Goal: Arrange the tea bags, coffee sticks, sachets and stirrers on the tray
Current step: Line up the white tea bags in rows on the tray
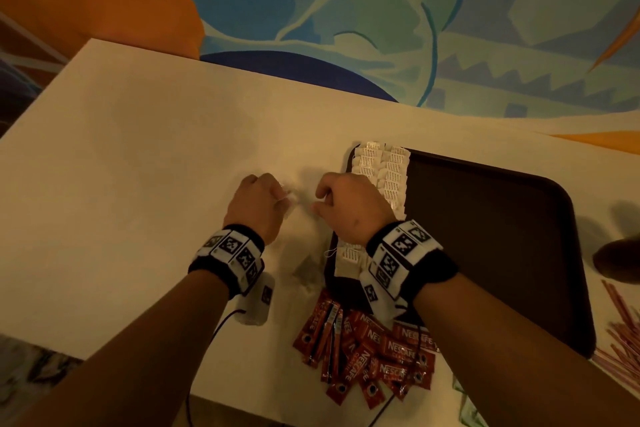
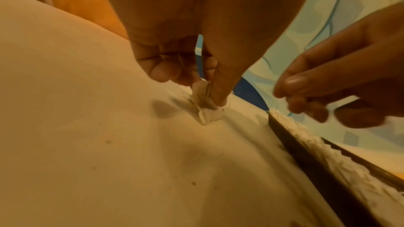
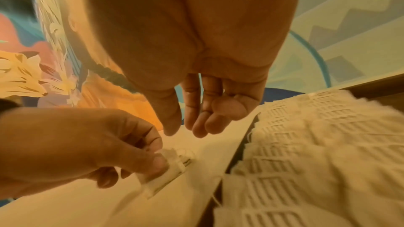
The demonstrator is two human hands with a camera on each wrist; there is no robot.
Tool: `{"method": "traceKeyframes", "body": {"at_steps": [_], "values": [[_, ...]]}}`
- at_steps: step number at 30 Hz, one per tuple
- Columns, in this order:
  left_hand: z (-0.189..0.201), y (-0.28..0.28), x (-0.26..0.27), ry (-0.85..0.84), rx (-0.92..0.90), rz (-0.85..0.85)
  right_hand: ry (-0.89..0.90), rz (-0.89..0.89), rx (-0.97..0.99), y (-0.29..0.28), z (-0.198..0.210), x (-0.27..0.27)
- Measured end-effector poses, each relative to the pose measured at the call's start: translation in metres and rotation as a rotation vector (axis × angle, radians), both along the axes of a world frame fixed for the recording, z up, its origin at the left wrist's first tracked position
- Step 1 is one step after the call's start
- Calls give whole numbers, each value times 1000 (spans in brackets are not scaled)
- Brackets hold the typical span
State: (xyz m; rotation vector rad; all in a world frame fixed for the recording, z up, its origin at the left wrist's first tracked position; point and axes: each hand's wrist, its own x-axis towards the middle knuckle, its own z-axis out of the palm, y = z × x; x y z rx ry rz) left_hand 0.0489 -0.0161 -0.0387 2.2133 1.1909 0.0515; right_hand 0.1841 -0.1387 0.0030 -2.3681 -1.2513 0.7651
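My left hand (image 1: 282, 198) pinches a small stack of white tea bags (image 2: 207, 111) between thumb and fingers, their lower edge on the white table (image 1: 138, 149). My right hand (image 1: 320, 201) hovers just right of them, fingers loosely curled with nothing in them (image 3: 186, 130). The dark brown tray (image 1: 485, 218) lies to the right. Two rows of overlapping tea bags (image 1: 381, 173) fill its left edge; my right wrist covers part of them. One loose tea bag (image 1: 306, 270) lies on the table beside the tray.
Red Nescafe coffee sticks (image 1: 374, 350) are heaped at the table's near edge, below the tray. Red stirrers (image 1: 623, 333) lie at the far right, green sachets (image 1: 464, 406) at the bottom right. A dark object (image 1: 616, 258) sits past the tray's right side.
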Motion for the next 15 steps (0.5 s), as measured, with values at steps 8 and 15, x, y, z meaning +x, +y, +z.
{"method": "traceKeyframes", "body": {"at_steps": [8,15], "values": [[17,-9,-61,-37,-15,7,-84,173,-69,80,-22,-5],[29,-12,-79,-90,-37,26,-179,250,-204,96,-35,-13]]}}
